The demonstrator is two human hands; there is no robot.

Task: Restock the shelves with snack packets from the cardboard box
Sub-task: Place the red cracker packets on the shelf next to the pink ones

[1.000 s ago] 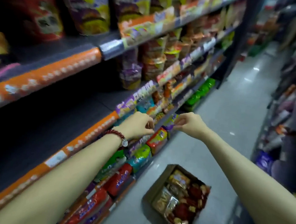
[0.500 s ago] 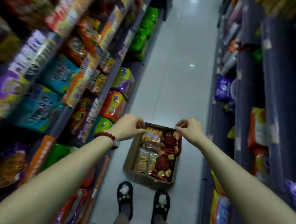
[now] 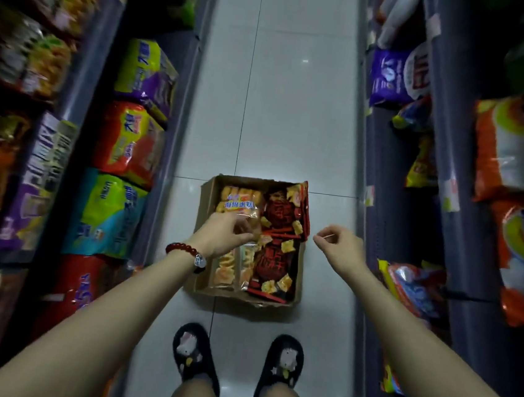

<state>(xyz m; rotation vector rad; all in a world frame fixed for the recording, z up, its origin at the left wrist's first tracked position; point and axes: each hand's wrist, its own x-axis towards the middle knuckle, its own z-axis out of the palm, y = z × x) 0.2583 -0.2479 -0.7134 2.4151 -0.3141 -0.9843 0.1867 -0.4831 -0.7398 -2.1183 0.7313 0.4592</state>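
Slippers (image 3: 237, 357): at 6 o'clock, on tile.
Left hand (image 3: 222, 238): fingers curled, over the box's near-left packets; whether it holds one cannot be told.
Right hand (image 3: 341, 248): at 3 o'clock of the box, fingers loosely curled, pinching something thin, unclear.
Box (image 3: 204, 224): centre floor, open, full of packets (image 3: 280, 213).
Shelves (image 3: 169, 143): at 9 and 3 o'clock, stocked.

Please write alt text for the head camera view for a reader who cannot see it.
A person's left hand and right hand, fingers loosely curled and holding no packet, hover above an open cardboard box of snack packets on a tiled aisle floor, between stocked shelves.
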